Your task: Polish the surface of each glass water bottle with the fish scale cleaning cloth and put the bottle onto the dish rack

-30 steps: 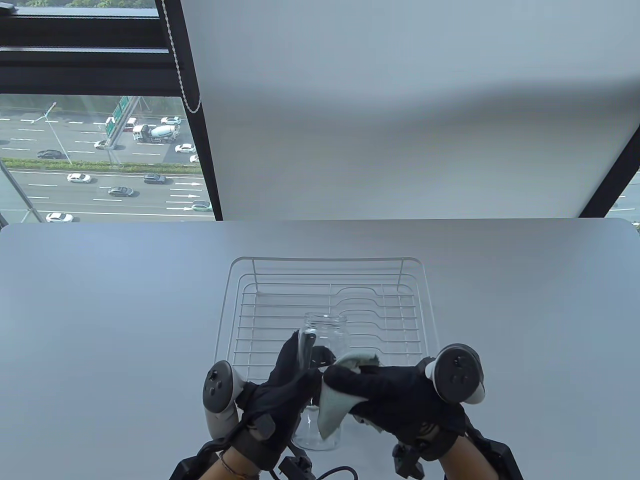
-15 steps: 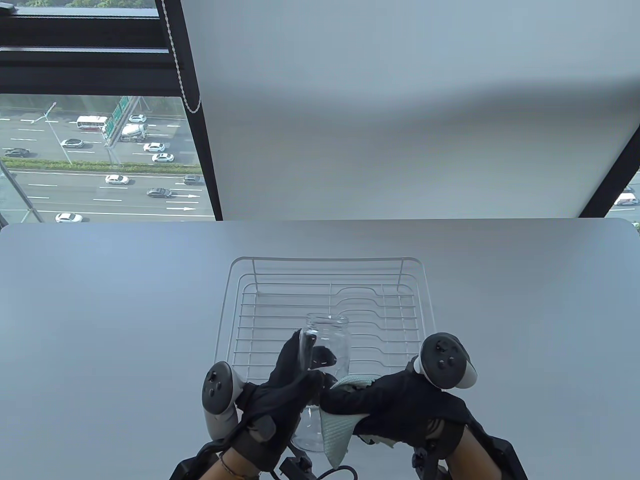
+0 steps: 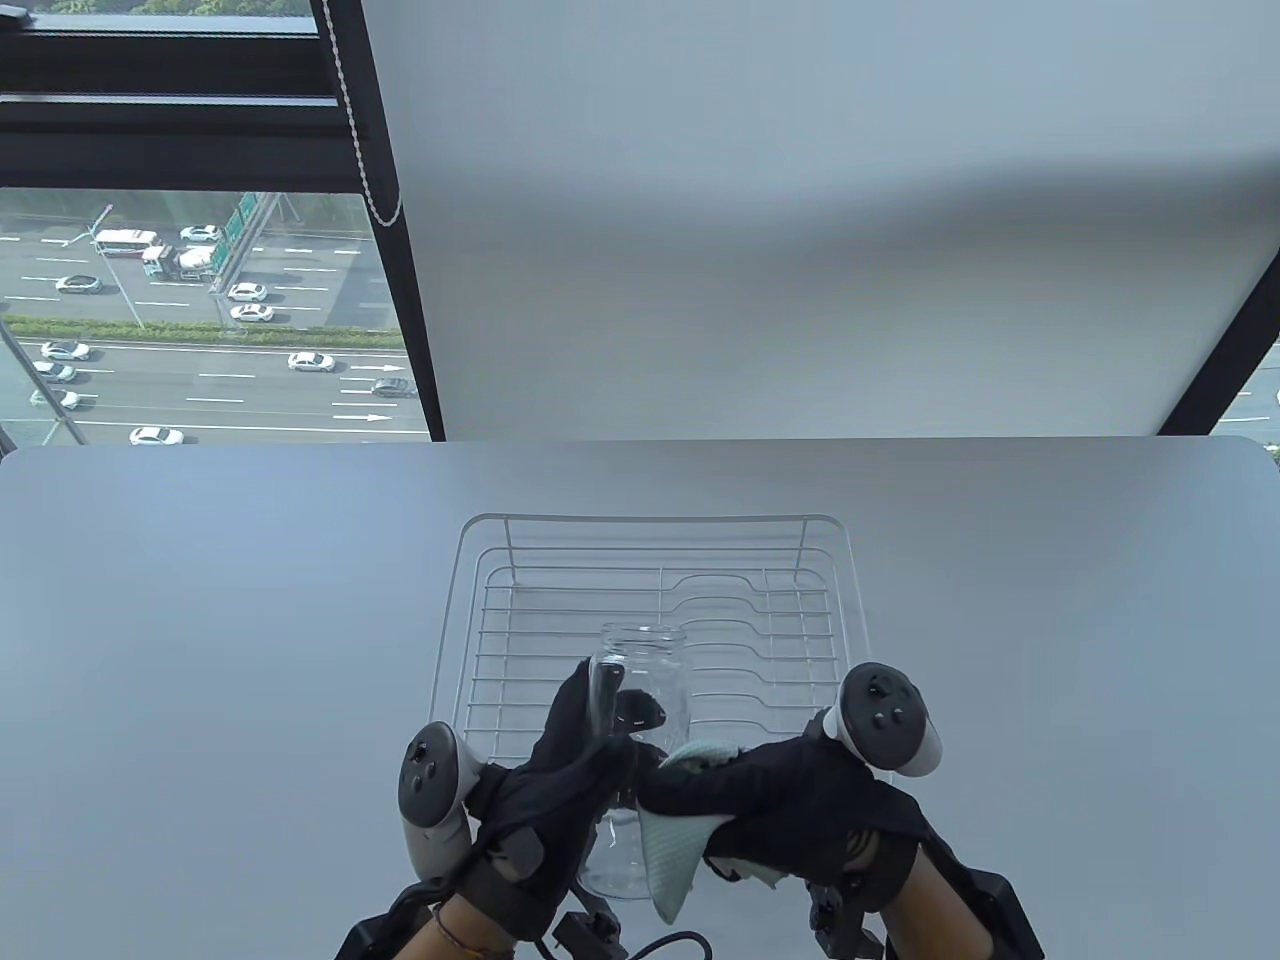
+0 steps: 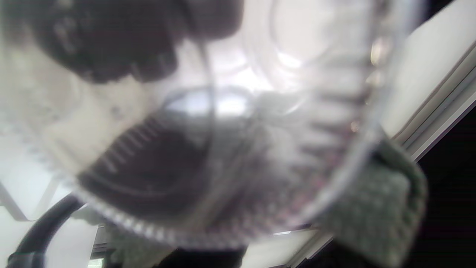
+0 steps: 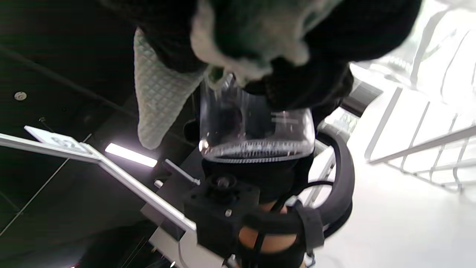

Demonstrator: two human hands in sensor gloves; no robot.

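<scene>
A clear glass bottle (image 3: 640, 700) is held tilted above the table's front edge, mouth toward the rack. My left hand (image 3: 585, 745) grips its body from the left, fingers curled round the glass. My right hand (image 3: 700, 790) presses a pale green fish scale cloth (image 3: 670, 855) against the bottle's right side, the cloth bunched in its fingers and hanging down. The right wrist view shows the bottle's base (image 5: 256, 143) with the cloth (image 5: 158, 100) draped beside it. The left wrist view is blurred, filled by the bottle (image 4: 230, 141) and a corner of cloth (image 4: 375, 208).
A white wire dish rack (image 3: 470, 600) sits on the grey table (image 3: 200, 620) just beyond the hands, with no bottle on it. A window and a white blind stand behind the table's far edge.
My right hand has slid the cloth down and toward me along the bottle's side. The bottle and my left hand shifted slightly left.
</scene>
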